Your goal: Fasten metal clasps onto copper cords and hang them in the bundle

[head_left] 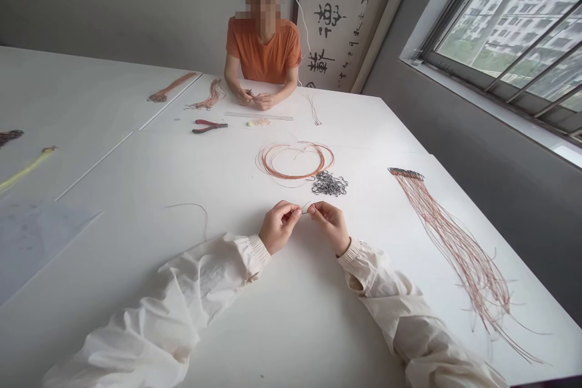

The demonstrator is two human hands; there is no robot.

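Note:
My left hand point(280, 227) and my right hand point(331, 225) meet fingertip to fingertip above the white table, both closed in a pinch. A short dark fishing hook point(305, 213) bridges the small gap between them, mostly hidden by the fingers. A thin fishing line point(307, 204) sticks up there; which fingers grip which part is hard to make out. Just beyond my hands lies a heap of dark hooks point(330, 184), touching a coil of copper-coloured line point(268, 168). A loose length of line point(205, 213) curves out by my left sleeve.
On the right lies a bundle of hooks with long copper-coloured lines point(448, 236). Across the table point(282, 327) a person in an orange shirt point(264, 51) works with both hands. Near them are red-handled pliers point(209, 126), a ruler point(259, 116) and smaller line bundles point(211, 96).

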